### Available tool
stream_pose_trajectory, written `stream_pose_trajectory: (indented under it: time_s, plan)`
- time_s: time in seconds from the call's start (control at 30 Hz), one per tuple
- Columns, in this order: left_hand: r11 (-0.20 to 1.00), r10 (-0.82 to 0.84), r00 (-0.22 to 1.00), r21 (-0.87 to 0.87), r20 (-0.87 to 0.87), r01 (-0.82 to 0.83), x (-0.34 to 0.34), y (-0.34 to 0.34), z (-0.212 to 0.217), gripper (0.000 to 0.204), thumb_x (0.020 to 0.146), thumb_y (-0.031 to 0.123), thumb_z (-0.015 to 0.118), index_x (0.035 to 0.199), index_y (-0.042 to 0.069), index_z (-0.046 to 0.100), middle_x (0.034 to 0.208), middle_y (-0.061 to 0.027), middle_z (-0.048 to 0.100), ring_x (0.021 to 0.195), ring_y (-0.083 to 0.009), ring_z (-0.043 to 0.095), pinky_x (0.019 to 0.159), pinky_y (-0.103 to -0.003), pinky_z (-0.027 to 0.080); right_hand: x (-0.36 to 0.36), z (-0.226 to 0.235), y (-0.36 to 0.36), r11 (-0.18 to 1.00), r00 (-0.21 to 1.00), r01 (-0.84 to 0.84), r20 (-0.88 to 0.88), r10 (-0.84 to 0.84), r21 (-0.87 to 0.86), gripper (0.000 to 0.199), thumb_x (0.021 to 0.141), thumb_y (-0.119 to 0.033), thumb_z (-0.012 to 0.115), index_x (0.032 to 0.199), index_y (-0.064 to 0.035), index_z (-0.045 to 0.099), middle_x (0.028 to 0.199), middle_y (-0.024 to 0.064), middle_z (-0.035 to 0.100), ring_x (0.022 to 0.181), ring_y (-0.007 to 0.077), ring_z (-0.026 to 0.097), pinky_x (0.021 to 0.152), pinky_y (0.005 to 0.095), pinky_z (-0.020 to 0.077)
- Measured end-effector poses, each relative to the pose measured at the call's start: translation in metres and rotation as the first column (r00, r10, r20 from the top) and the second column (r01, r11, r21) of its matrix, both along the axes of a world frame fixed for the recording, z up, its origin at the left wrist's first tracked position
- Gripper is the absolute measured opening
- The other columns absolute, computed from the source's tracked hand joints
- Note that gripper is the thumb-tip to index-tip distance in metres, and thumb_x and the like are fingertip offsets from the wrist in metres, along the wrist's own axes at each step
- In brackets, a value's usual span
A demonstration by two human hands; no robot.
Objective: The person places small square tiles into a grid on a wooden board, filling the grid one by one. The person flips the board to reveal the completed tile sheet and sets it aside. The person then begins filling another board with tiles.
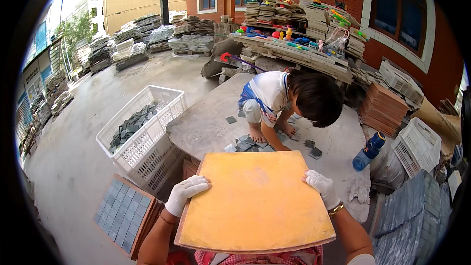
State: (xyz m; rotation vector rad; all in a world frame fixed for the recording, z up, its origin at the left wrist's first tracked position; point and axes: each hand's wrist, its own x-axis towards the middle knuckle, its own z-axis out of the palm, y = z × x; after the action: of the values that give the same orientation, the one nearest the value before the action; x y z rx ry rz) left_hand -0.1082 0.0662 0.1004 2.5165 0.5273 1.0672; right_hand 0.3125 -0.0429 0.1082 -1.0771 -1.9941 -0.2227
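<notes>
A square yellow-orange board (255, 206) lies in front of my body, its lower edge looking layered. My left hand (185, 193), in a white glove, grips its left edge. On the opposite edge, my right hand (322, 188), gloved in white too, is closed around the side. Both thumbs rest near the rim, while the fingers underneath are partly hidden. Just beyond the board, small dark stone tiles (243, 145) are scattered over a pale stone slab (196, 127). Whatever lies under the board is hidden.
A barefoot person (267, 93) crouches on the slab, one hand near the tiles. White crates (142, 154) with dark tile pieces stand left, beside a tile-covered board stack (122, 211). A blue bottle (369, 152) and a white glove (359, 190) are right. Toys cover a table (294, 54) behind.
</notes>
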Motion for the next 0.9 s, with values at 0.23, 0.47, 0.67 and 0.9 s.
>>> stream_pose_trajectory:
  time_s: [0.23, 0.47, 0.67, 0.9]
  plan:
    - [0.895, 0.333, 0.924, 0.372, -0.186, -0.247, 0.038, -0.012, -0.114, 0.035, 0.078, 0.012, 0.054, 0.113, 0.014, 0.061, 0.114, -0.0108, 0.059, 0.106, -0.0262, 0.059, 0.092, -0.035, 0.048, 0.015, -0.102, -0.022, 0.939, 0.92, 0.325, 0.195, -0.341, 0.108, 0.024, 0.077, -0.012, 0.072, 0.097, -0.0085, 0.06, 0.097, 0.0173, 0.063, 0.089, 0.0337, 0.065, 0.076, 0.0374, 0.0544]
    - [0.915, 0.362, 0.925, 0.234, -0.114, -0.329, 0.051, 0.004, -0.156, 0.035, 0.078, 0.011, 0.052, 0.112, 0.009, 0.061, 0.118, -0.0114, 0.06, 0.109, -0.0269, 0.058, 0.094, -0.035, 0.047, 0.037, -0.151, -0.011, 0.934, 0.9, 0.35, 0.253, -0.355, 0.066, 0.019, 0.08, -0.012, 0.066, 0.098, -0.0084, 0.06, 0.095, 0.014, 0.064, 0.091, 0.0318, 0.064, 0.08, 0.0379, 0.0534]
    - [0.961, 0.276, 0.931, 0.081, -0.238, -0.264, 0.051, 0.011, -0.139, 0.033, 0.079, 0.003, 0.054, 0.11, 0.006, 0.062, 0.114, -0.0125, 0.062, 0.105, -0.0284, 0.06, 0.091, -0.036, 0.049, 0.059, -0.111, -0.002, 0.821, 0.967, 0.256, 0.137, -0.217, -0.511, 0.019, 0.082, -0.005, 0.057, 0.1, -0.0036, 0.061, 0.102, 0.0136, 0.064, 0.1, 0.0299, 0.061, 0.088, 0.0384, 0.0489]
    - [0.606, 0.374, 0.853, -0.792, 0.363, 0.071, 0.067, 0.018, -0.165, 0.05, 0.097, 0.017, 0.043, 0.139, -0.008, 0.031, 0.144, -0.0163, 0.036, 0.135, -0.0257, 0.032, 0.113, -0.036, 0.021, 0.05, -0.108, 0.112, 0.881, 0.933, 0.167, -0.219, -0.286, -0.443, 0.02, 0.082, -0.013, 0.06, 0.098, -0.002, 0.062, 0.092, 0.0131, 0.065, 0.097, 0.0307, 0.06, 0.084, 0.0385, 0.047]
